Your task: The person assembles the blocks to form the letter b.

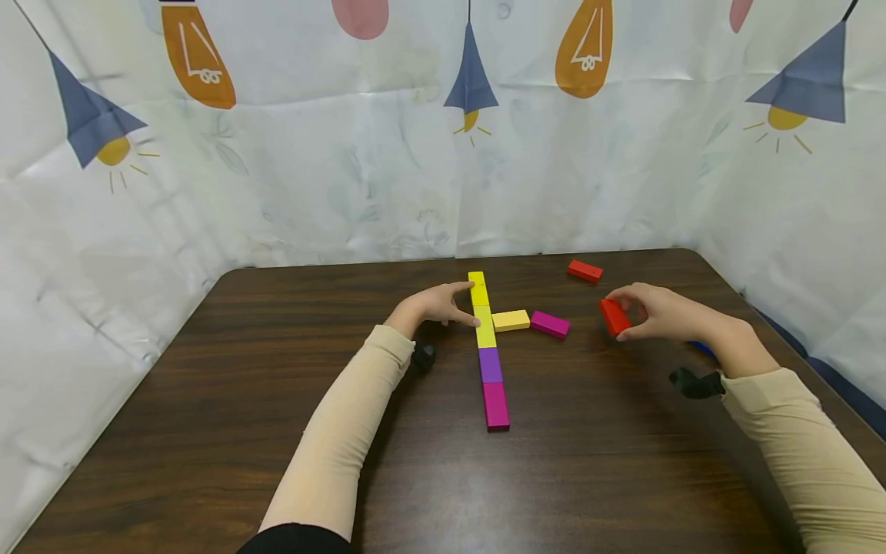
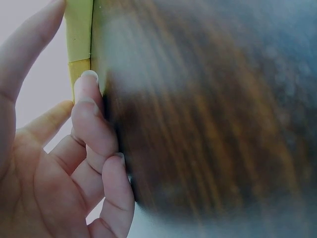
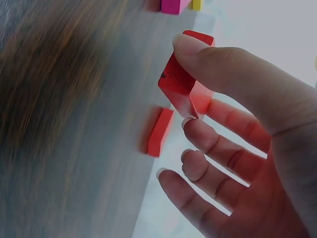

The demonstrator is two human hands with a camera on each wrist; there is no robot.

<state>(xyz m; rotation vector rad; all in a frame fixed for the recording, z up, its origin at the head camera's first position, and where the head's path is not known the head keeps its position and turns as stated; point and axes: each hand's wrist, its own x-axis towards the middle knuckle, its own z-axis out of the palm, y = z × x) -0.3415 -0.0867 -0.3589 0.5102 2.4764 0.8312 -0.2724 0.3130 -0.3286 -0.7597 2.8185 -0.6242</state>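
My right hand (image 1: pixel 661 309) pinches a red block (image 1: pixel 614 317) between thumb and fingers, held to the right of the other blocks. In the right wrist view the thumb lies across that block, while the lower fingers are loosely bent. A straight row runs down the table: a bright yellow block (image 1: pixel 478 289), a lighter yellow block (image 1: pixel 484 329), a purple block (image 1: pixel 490 365) and a magenta block (image 1: pixel 495 406). With index finger and thumb spread apart, my left hand (image 1: pixel 438 303) touches the two yellow blocks from their left side.
From the row a pale yellow block (image 1: pixel 511 321) sticks out to the right, and a second magenta block (image 1: pixel 550 325) lies at its end. Another red block (image 1: pixel 584 271) lies near the table's (image 1: pixel 277 369) back edge. Something blue (image 1: pixel 704 349) shows partly behind the right wrist.
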